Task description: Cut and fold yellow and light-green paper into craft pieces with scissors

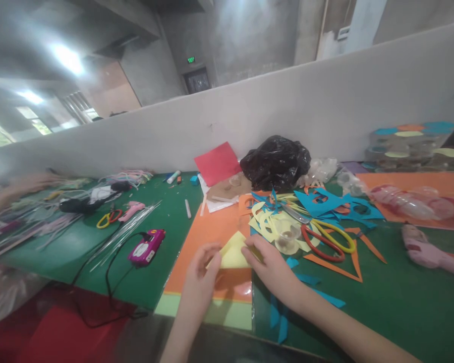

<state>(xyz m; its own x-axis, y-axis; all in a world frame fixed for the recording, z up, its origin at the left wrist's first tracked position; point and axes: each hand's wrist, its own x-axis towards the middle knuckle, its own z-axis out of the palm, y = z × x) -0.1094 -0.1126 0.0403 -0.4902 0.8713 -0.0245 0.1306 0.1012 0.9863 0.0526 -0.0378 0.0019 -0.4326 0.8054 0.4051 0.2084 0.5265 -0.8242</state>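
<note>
A folded piece of yellow paper [234,252], roughly triangular with its point away from me, is between my two hands. My left hand [206,267] pinches its left corner between thumb and fingers. On the opposite corner, my right hand [263,259] grips with thumb and fingertips. Beneath them lies a stack of orange paper [196,262] with a pale green sheet [234,315] sticking out at the front. Right of my right hand rest scissors [321,244] with red and yellow handles, among yellow paper scraps [265,222] and blue cut paper [325,204].
A black plastic bag [276,164] and a red sheet [217,164] stand near the low white partition [212,121]. Leftward are a purple device [147,247] with a black cable and another person's arm [11,194]. A pink glue gun [431,249] lies at the right.
</note>
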